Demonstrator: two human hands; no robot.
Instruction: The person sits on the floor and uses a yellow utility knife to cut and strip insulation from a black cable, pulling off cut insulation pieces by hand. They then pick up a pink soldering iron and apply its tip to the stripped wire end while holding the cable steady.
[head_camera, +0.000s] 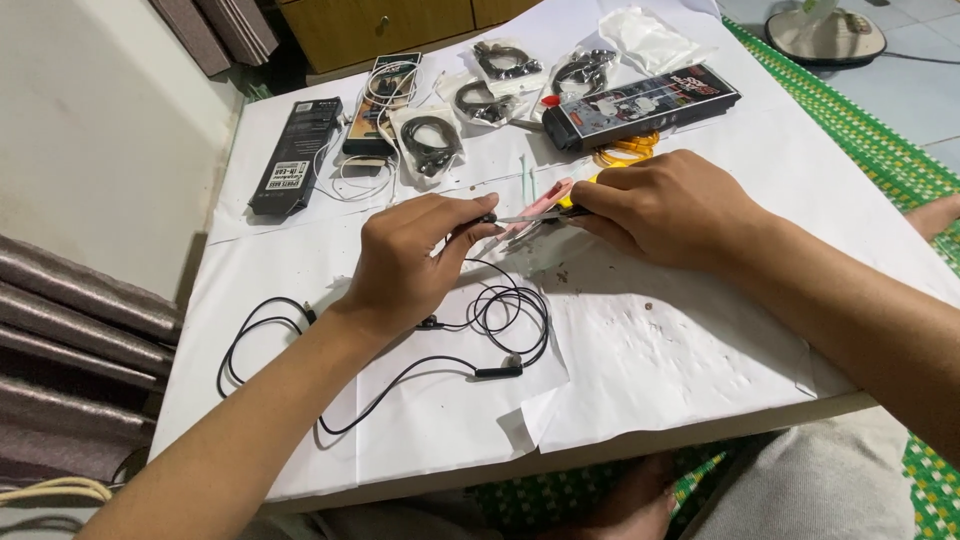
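Observation:
My left hand (405, 262) pinches the end of a black earphone cable (500, 310) near the table's middle. The cable loops below it and trails off to the left across white paper. My right hand (665, 205) grips a small tool with a yellow handle (566, 200) and thin metal tips (520, 218). The tips point left and meet the cable end between my left fingers. A pink tool (545, 205) lies just behind the tips.
White paper sheets (640, 350) cover the low table. At the back lie a long black box (645, 105), a flat black box (297, 155), several bagged black cables (432, 140), a yellow cord (630, 148) and white earphones (360, 170). A fan base (825, 30) stands on the floor at right.

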